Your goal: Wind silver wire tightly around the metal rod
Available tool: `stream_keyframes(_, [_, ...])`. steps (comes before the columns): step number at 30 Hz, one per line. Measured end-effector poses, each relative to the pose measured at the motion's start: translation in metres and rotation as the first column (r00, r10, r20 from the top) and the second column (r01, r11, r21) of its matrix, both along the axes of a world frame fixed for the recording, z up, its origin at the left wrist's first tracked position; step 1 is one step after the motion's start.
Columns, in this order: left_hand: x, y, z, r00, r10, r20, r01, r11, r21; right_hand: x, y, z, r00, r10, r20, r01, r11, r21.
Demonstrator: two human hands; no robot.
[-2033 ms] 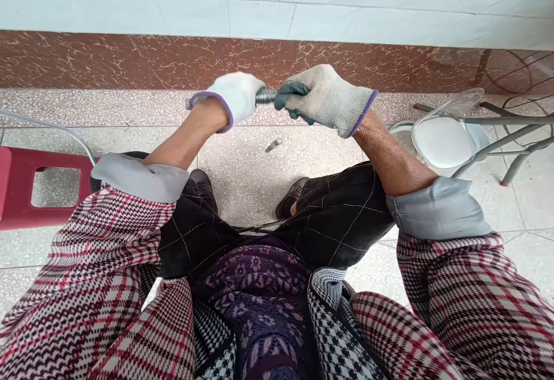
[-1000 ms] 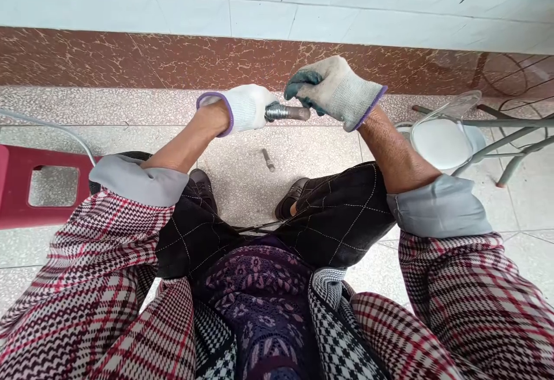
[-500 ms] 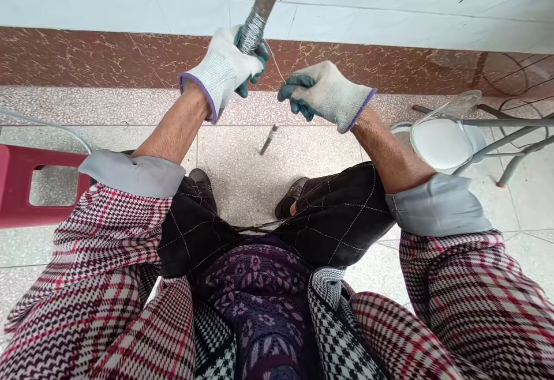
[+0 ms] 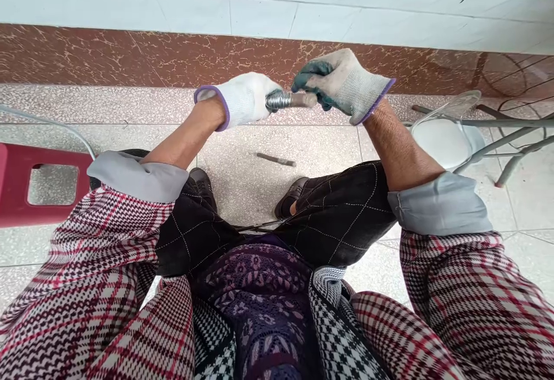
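Observation:
My left hand [image 4: 249,100], in a white knit glove with a green coated palm, is closed around a wooden stick [image 4: 304,100] wound with silvery wire [image 4: 279,100]. The stick lies nearly level, its bare end pointing right. Just beyond that end is my right hand [image 4: 335,83], gloved the same way, its fingers curled in a pinch. A thin wire strand ran to these fingers in the earlier view; its course is hard to make out now. Below both hands shows a short dark rod [image 4: 276,160]; I cannot tell whether it hangs or lies on the floor.
A tiled wall [image 4: 173,11] with a brown marbled base [image 4: 108,57] stands ahead. To the left is a red plastic stool [image 4: 12,184] with a pale hose [image 4: 47,117] behind it. Metal legs [image 4: 515,158] and a white round container [image 4: 441,140] are at the right.
The wire-wound stick has swung down from pointing up to nearly level, pointing right. My right hand has moved slightly up and right. The short rod below has turned from upright to crosswise.

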State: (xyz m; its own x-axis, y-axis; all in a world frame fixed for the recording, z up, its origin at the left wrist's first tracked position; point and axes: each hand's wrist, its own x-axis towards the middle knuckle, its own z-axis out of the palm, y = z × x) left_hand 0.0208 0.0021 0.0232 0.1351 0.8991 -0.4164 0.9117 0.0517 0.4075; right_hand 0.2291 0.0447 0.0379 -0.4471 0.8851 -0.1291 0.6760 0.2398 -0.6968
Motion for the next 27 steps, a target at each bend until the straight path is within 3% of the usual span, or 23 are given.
stream_keyframes(4, [-0.002,0.002,0.011,0.981,-0.009,0.194,-0.022,0.987,0.161,0.000,0.002,-0.008,0.993,0.019,-0.115,-0.020,1.000,-0.013])
stream_keyframes(9, [-0.006,0.010,0.009,0.914,0.201,0.353,-0.261,0.956,0.133,-0.010,0.002,-0.014,0.988,0.071,-0.134,-0.078,0.996,-0.044])
stream_keyframes(14, [-0.018,0.025,-0.004,0.893,0.255,0.370,-0.332,0.929,0.161,-0.019,-0.010,-0.012,0.988,0.145,-0.051,-0.149,0.984,-0.094])
stream_keyframes(17, [-0.025,0.030,-0.014,0.981,0.152,0.120,-0.179,0.950,0.256,-0.025,-0.023,-0.006,0.983,0.184,0.003,-0.182,0.977,-0.115])
stream_keyframes(20, [-0.020,0.024,-0.024,0.977,-0.030,-0.209,0.071,0.979,0.189,-0.026,-0.026,0.000,0.974,0.193,0.118,-0.187,0.981,-0.056])
stream_keyframes(24, [-0.005,0.010,-0.027,0.958,-0.213,-0.195,0.233,0.969,0.088,-0.013,-0.009,-0.001,0.972,0.116,0.205,-0.122,0.992,0.018])
stream_keyframes(27, [0.000,0.006,-0.018,0.968,-0.240,-0.075,0.249,0.958,0.145,-0.001,0.003,-0.007,0.995,0.071,0.066,-0.071,0.997,-0.009])
